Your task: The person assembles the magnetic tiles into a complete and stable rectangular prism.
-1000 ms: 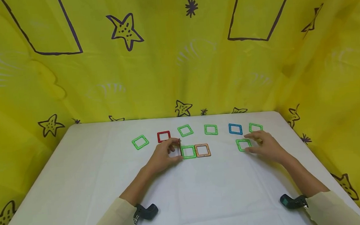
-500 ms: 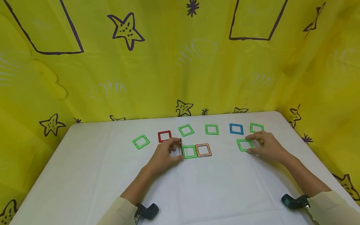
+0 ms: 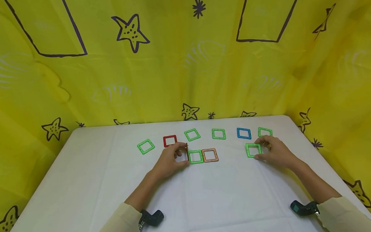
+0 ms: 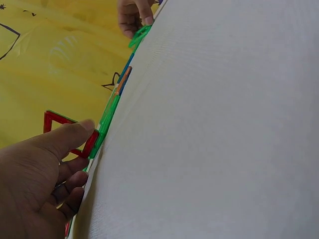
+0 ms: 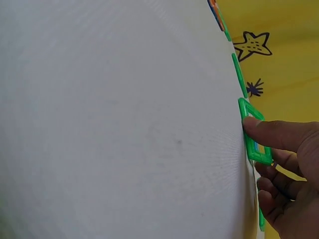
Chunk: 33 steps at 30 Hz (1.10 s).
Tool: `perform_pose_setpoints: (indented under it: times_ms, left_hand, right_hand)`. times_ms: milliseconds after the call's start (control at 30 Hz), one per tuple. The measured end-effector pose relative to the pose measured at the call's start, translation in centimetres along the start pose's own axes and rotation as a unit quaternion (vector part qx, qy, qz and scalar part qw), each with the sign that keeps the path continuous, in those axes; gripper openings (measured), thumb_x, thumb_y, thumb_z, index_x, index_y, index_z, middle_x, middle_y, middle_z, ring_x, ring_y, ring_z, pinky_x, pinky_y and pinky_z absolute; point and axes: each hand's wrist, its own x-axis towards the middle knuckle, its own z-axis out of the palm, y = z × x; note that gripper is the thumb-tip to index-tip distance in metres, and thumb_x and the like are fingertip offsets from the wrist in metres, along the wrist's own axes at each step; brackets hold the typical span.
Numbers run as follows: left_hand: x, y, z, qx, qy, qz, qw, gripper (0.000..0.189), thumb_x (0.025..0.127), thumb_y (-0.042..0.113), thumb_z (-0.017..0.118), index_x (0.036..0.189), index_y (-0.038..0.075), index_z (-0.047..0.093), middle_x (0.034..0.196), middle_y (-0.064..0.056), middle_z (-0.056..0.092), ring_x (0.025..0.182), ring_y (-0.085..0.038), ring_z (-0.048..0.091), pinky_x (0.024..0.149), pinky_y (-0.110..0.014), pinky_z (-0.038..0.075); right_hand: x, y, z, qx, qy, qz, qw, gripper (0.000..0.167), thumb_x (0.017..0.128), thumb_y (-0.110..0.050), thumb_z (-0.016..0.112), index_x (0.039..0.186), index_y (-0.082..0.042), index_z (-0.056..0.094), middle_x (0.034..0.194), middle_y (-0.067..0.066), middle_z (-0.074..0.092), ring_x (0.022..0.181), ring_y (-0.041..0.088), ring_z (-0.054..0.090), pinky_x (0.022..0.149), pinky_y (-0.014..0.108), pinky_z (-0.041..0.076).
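Note:
My left hand pinches a red square magnetic tile between thumb and fingers. This tile stands upright, edge-on in the head view, along the left side of a flat green tile. An orange tile lies against that green one's right side. Over on the right, my right hand grips a green square tile by its right side, thumb in front and fingers behind. In the right wrist view the held green tile leans up from the tabletop.
Behind the hands lies a loose row of frame tiles: a green one, a red one, several more green ones and a blue one. A white cloth covers the table. A yellow curtain hangs at the back and sides.
The green tile in my right hand has come up slightly from the table and shifted a little to the right. My left hand keeps the red tile upright in the same spot.

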Motion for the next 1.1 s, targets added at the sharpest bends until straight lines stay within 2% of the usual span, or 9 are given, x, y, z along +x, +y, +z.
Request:
perform_pose_setpoints:
  times_ms: [167, 300, 667, 867, 1100]
  left_hand:
    - [-0.03, -0.05, 0.03, -0.001, 0.000, 0.000, 1.0000, 0.060, 0.086, 0.012, 0.089, 0.139, 0.005, 0.063, 0.124, 0.000, 0.070, 0.102, -0.020, 0.057, 0.091, -0.038, 0.050]
    - [-0.04, -0.14, 0.05, 0.000, 0.000, 0.000, 1.0000, 0.060, 0.086, 0.013, 0.089, 0.139, 0.005, 0.063, 0.124, 0.000, 0.070, 0.102, -0.020, 0.057, 0.091, -0.038, 0.050]
    - [-0.07, 0.00, 0.06, -0.004, 0.003, -0.005, 1.0000, 0.060, 0.085, 0.012, 0.089, 0.139, 0.006, 0.063, 0.124, 0.000, 0.070, 0.102, -0.020, 0.058, 0.091, -0.038, 0.050]
    - [-0.12, 0.06, -0.02, -0.006, 0.004, 0.003, 1.0000, 0.060, 0.085, 0.012, 0.090, 0.138, 0.005, 0.063, 0.124, -0.001, 0.070, 0.101, -0.020, 0.058, 0.091, -0.039, 0.050]
    - [-0.16, 0.17, -0.03, -0.006, 0.002, -0.003, 1.0000, 0.060, 0.086, 0.013, 0.089, 0.139, 0.005, 0.062, 0.125, -0.001, 0.069, 0.102, -0.020, 0.057, 0.091, -0.038, 0.050]
  right_hand:
    - [-0.21, -0.19, 0.04, 0.017, 0.004, 0.006, 0.9998, 0.054, 0.084, -0.011, 0.089, 0.126, 0.006, 0.060, 0.104, 0.014, 0.062, 0.095, 0.030, 0.057, 0.078, 0.030, 0.050]
    - [-0.27, -0.35, 0.09, 0.020, 0.012, 0.008, 0.9997, 0.053, 0.084, -0.009, 0.089, 0.127, 0.007, 0.062, 0.099, 0.013, 0.063, 0.091, 0.028, 0.060, 0.074, 0.022, 0.050]
    - [-0.36, -0.27, 0.38, 0.026, 0.049, -0.017, 0.9983, 0.043, 0.087, -0.001, 0.085, 0.124, 0.010, 0.066, 0.102, 0.016, 0.070, 0.088, 0.027, 0.067, 0.073, 0.018, 0.053]
    - [-0.43, -0.45, 0.46, 0.036, 0.063, -0.011, 0.9973, 0.035, 0.089, 0.003, 0.080, 0.121, 0.012, 0.068, 0.100, 0.017, 0.073, 0.087, 0.027, 0.070, 0.071, 0.017, 0.054]
    - [-0.47, -0.30, 0.38, 0.041, 0.066, -0.008, 0.9970, 0.028, 0.092, 0.003, 0.078, 0.117, 0.010, 0.070, 0.097, 0.014, 0.073, 0.086, 0.028, 0.070, 0.067, 0.022, 0.055]
